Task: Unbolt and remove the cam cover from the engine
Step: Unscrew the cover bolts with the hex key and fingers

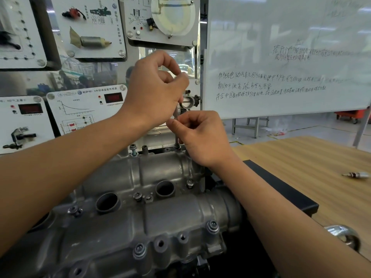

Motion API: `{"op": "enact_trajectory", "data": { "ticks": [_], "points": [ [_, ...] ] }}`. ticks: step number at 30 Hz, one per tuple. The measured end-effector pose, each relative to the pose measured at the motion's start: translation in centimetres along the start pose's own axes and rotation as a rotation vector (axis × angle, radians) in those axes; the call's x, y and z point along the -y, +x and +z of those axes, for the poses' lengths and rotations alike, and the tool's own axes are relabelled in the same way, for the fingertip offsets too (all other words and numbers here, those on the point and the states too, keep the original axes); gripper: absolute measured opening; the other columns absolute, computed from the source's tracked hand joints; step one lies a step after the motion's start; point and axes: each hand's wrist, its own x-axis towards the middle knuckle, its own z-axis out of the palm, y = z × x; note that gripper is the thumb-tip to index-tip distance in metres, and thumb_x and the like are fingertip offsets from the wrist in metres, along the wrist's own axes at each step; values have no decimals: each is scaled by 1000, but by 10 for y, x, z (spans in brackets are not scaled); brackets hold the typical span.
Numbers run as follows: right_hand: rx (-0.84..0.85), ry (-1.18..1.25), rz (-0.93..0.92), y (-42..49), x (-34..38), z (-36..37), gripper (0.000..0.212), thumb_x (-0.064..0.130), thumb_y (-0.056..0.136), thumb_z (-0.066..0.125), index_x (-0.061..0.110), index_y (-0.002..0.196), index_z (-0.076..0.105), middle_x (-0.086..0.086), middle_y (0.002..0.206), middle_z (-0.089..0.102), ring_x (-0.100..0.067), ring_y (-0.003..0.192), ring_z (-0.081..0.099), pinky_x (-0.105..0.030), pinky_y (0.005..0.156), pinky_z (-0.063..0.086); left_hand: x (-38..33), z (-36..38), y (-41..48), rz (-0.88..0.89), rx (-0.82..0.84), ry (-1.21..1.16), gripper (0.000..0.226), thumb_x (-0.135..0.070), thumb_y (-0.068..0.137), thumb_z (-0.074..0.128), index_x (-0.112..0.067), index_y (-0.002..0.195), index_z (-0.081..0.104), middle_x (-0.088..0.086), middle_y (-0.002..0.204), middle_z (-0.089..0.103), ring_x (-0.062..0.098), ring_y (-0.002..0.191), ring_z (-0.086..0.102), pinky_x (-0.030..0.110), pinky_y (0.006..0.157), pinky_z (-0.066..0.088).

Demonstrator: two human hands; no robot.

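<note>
Head view: the grey cast cam cover [152, 215] sits on the engine in the lower middle of the frame, running from the near left to the far right. A thin tool [176, 139] stands upright on a bolt at the cover's far edge.

The left hand [154, 91] is curled over the tool's top, fingertips pinching it, and hides that end. Below it, the right hand [202, 137] pinches the shaft between thumb and curled fingers and covers the cover's far right corner. Both forearms cross over the cover's sides.

Several flanged bolts [212, 225] sit seated along the cover. One raised bolt [133, 149] stands proud at the far edge. Two round wells [165, 189] open in the top.

Behind are training panels [86, 27] and a written whiteboard [281, 57]. To the right, a wooden table [301, 167] carries a small metal part [356, 175].
</note>
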Motion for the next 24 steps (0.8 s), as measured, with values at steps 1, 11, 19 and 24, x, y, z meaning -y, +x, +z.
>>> {"op": "enact_trajectory", "data": {
  "ticks": [1, 11, 19, 24],
  "points": [
    [-1, 1, 1, 0, 0, 0, 32, 18, 88, 74, 21, 59, 62, 2, 50, 53, -7, 46, 42, -17, 49, 36, 0, 0, 1, -5, 3, -4, 5, -10, 89, 63, -10, 90, 59, -2, 52, 64, 9, 42, 56, 22, 45, 45],
    [44, 51, -4, 3, -6, 0, 34, 17, 92, 70, 8, 60, 63, -9, 52, 46, -14, 48, 37, -21, 47, 34, 6, -8, 13, -348, 160, -277, 21, -11, 97, 47, -11, 85, 64, 3, 67, 71, 14, 45, 54, 24, 41, 44],
    [45, 59, -10, 5, -11, 3, 41, 16, 91, 70, 1, 55, 55, -5, 49, 40, -13, 47, 32, -23, 48, 30, 22, -20, 3, -488, 462, -509, 30, -12, 93, 44, -20, 84, 71, 2, 78, 70, 11, 68, 61, 25, 61, 47],
    [44, 63, 15, 5, -10, 2, 35, 13, 91, 70, -1, 60, 59, -2, 50, 41, -10, 46, 33, -18, 45, 31, 23, -24, 5, -407, 459, -554, 22, -17, 97, 51, -20, 113, 66, 1, 87, 71, 13, 76, 62, 26, 62, 47]
  ]
}}
